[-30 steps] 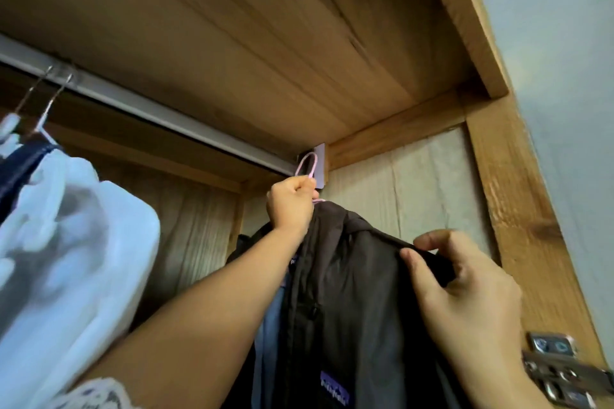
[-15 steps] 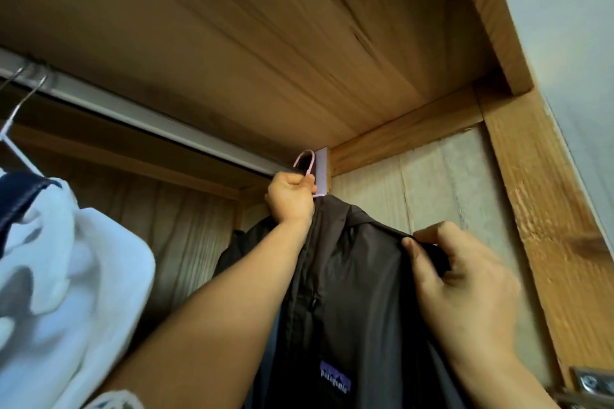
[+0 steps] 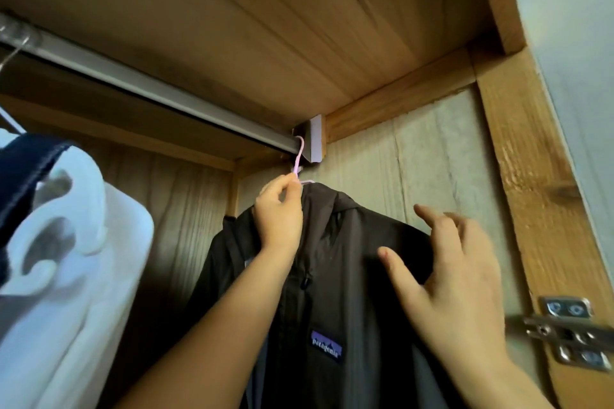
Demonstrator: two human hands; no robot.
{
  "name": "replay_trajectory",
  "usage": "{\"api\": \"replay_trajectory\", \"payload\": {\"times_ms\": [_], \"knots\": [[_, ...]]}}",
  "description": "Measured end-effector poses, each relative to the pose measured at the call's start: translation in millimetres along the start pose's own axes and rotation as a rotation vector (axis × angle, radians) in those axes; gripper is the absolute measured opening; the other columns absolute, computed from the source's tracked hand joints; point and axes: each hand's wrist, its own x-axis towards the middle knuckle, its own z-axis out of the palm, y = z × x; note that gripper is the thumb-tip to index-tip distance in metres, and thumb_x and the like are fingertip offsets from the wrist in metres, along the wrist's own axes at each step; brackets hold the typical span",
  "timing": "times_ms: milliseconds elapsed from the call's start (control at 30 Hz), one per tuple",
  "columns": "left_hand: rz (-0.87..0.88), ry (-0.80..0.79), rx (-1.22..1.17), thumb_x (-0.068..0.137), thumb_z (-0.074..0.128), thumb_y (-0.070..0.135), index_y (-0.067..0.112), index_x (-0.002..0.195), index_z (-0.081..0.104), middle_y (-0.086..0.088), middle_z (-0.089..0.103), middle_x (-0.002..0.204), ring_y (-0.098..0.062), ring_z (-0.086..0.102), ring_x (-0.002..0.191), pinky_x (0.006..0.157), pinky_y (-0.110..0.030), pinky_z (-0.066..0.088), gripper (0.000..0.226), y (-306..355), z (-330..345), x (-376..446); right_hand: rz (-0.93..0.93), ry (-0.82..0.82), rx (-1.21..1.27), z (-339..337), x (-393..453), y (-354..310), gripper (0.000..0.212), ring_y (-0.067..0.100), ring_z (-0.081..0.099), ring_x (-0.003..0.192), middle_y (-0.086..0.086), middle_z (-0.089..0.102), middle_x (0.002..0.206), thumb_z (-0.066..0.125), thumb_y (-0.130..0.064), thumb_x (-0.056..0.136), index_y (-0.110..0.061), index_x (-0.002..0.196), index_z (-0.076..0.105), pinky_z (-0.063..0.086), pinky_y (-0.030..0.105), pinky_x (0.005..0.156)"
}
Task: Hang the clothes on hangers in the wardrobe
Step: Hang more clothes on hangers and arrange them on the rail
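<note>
A dark brown jacket (image 3: 349, 276) with a purple chest label hangs on a pink hanger (image 3: 300, 156). The hanger's hook sits over the grey wardrobe rail (image 3: 149, 90) at its far right end, next to the rail bracket (image 3: 314, 143). My left hand (image 3: 279, 212) pinches the hanger's neck just under the hook. My right hand (image 3: 448, 279) hovers in front of the jacket's right shoulder with fingers spread, holding nothing.
White and navy clothes (image 3: 59, 242) hang on the rail at the left. The wardrobe's wooden top panel (image 3: 265, 26) is close above the rail. The wooden side frame (image 3: 538, 209) with a metal door hinge (image 3: 571, 332) stands at the right.
The hanger's hook has gone onto the rail. My right hand has let go of the jacket's shoulder and opened. The jacket now hangs lower from the rail.
</note>
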Motion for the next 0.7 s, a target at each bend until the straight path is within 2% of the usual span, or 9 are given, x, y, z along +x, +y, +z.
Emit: {"api": "replay_trajectory", "payload": {"times_ms": [67,167,300,400,533,633,700], "knots": [[0.029,-0.026,0.015,0.088,0.059,0.008,0.018,0.094,0.069,0.001,0.064,0.105,-0.009,0.058,0.100,0.091,-0.018,0.043,0.016,6,-5,-24,-0.006,-0.028,0.010,-10,-13,-3,0.060,0.026,0.048,0.105,0.009,0.051,0.113,0.057,-0.048,0.078,-0.015,0.127,0.048,0.041,0.041,0.087],[0.087,-0.091,0.094,0.087,0.061,0.007,0.013,0.107,0.067,0.004,0.056,0.111,-0.003,0.051,0.104,0.092,-0.004,0.034,0.021,9,-15,-65,-0.006,-0.048,0.026,-25,-32,-4,0.060,0.023,0.044,0.111,0.008,0.050,0.119,0.052,-0.049,0.079,-0.017,0.129,0.044,0.032,0.031,0.092],[0.164,-0.137,0.151,0.086,0.063,0.015,0.023,0.103,0.063,0.004,0.053,0.118,0.002,0.045,0.112,0.097,-0.003,0.029,0.020,6,-34,-118,0.028,-0.074,0.016,-50,-58,-6,0.059,0.022,0.045,0.109,0.008,0.052,0.118,0.054,-0.049,0.078,-0.016,0.127,0.046,0.032,0.028,0.092],[0.164,-0.188,0.141,0.080,0.058,0.028,0.028,0.103,0.062,0.014,0.051,0.113,0.007,0.047,0.107,0.092,-0.003,0.031,0.023,7,-52,-162,0.076,-0.105,0.023,-74,-82,-11,0.055,0.018,0.046,0.108,0.003,0.053,0.115,0.055,-0.048,0.079,-0.016,0.123,0.050,0.034,0.026,0.090],[0.116,-0.287,0.074,0.078,0.055,0.037,0.035,0.099,0.061,0.024,0.056,0.104,-0.001,0.058,0.091,0.082,-0.012,0.042,0.022,16,-78,-219,0.146,-0.183,0.027,-108,-118,-16,0.048,0.014,0.049,0.104,-0.004,0.054,0.110,0.058,-0.045,0.080,-0.020,0.121,0.051,0.039,0.024,0.087],[-0.018,-0.393,0.017,0.078,0.061,0.033,0.041,0.094,0.061,0.014,0.064,0.091,-0.002,0.061,0.080,0.071,-0.009,0.043,0.018,25,-95,-267,0.212,-0.253,0.027,-143,-151,-20,0.038,0.010,0.052,0.095,-0.011,0.052,0.100,0.063,-0.038,0.082,-0.024,0.115,0.053,0.041,0.019,0.081],[-0.110,-0.475,-0.012,0.076,0.061,0.039,0.044,0.093,0.065,0.010,0.066,0.084,-0.008,0.063,0.076,0.069,-0.015,0.047,0.018,30,-108,-298,0.236,-0.295,0.028,-168,-173,-22,0.031,0.009,0.054,0.088,-0.012,0.052,0.093,0.062,-0.035,0.083,-0.023,0.110,0.055,0.043,0.020,0.077]]}}
